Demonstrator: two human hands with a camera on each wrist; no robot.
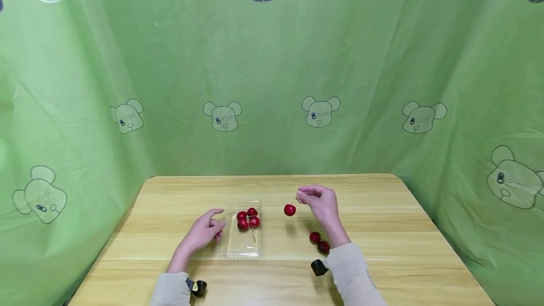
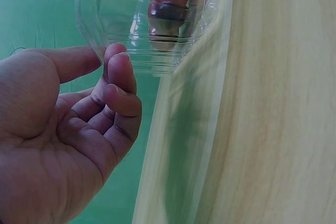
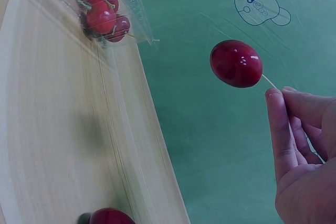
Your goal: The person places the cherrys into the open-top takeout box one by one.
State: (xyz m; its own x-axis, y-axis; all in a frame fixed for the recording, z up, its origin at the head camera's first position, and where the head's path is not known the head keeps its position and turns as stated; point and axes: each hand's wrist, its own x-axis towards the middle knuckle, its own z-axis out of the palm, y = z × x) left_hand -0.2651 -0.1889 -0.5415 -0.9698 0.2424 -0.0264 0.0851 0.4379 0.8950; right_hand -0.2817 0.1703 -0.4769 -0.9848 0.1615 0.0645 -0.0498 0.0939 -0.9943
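My right hand point(image 1: 320, 202) pinches the thin stem of a red cherry point(image 1: 290, 210), which hangs above the table. In the right wrist view that cherry point(image 3: 236, 63) stands out from my fingertips, with the stem between thumb and index finger. Several red cherries point(image 1: 242, 225) lie in a clear plastic box point(image 1: 242, 252) at the middle of the table. My left hand point(image 1: 204, 230) is at the left side of the box, fingers relaxed. In the left wrist view, its fingertips point(image 2: 116, 51) are right at the transparent wall point(image 2: 89, 24) of the box.
Two more cherries point(image 1: 323, 247) lie on the wooden table point(image 1: 280, 282) beside the right forearm. A black wrist camera point(image 1: 319, 267) juts out by each sleeve. Green printed curtains point(image 1: 272, 70) surround the table at the back and sides.
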